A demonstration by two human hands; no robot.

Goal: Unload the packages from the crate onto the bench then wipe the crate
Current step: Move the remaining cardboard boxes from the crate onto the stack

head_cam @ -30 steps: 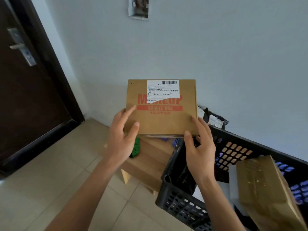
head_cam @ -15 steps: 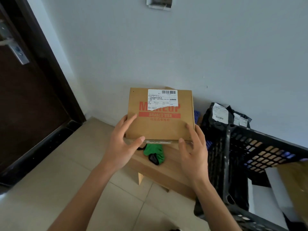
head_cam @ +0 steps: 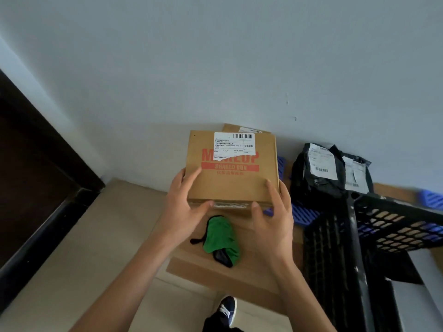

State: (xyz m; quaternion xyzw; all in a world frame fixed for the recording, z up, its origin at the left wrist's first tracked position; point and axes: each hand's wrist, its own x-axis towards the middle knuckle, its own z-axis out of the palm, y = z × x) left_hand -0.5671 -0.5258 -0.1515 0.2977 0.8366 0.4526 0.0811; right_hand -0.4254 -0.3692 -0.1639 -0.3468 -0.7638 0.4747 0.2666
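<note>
The unloading step is in hand: a flat cardboard box with red print and a white shipping label is held over the far end of the wooden bench, close against the wall. The left hand holds its near left corner, fingers spread flat over the top face and thumb along the front edge; the right hand holds the near right corner in the same way, fingers spread up the side and thumb on the front edge. Whether the box already bears on what lies beneath cannot be told; the corner of another cardboard parcel peeps out behind it, and blue plastic shows at its right side. A green cloth with a black part lies on the bench just nearer than the box, between the two wrists, seemingly for the wiping that comes later. To the right, two black mailer bags with white labels lean at the wall, and the black plastic crate stands beside the bench, its inside mostly out of view, so what remains in it cannot be judged. The next move, as I judge it, calls for lowering the box level until it rests steady, loosing both hands, and turning right to the crate.
</note>
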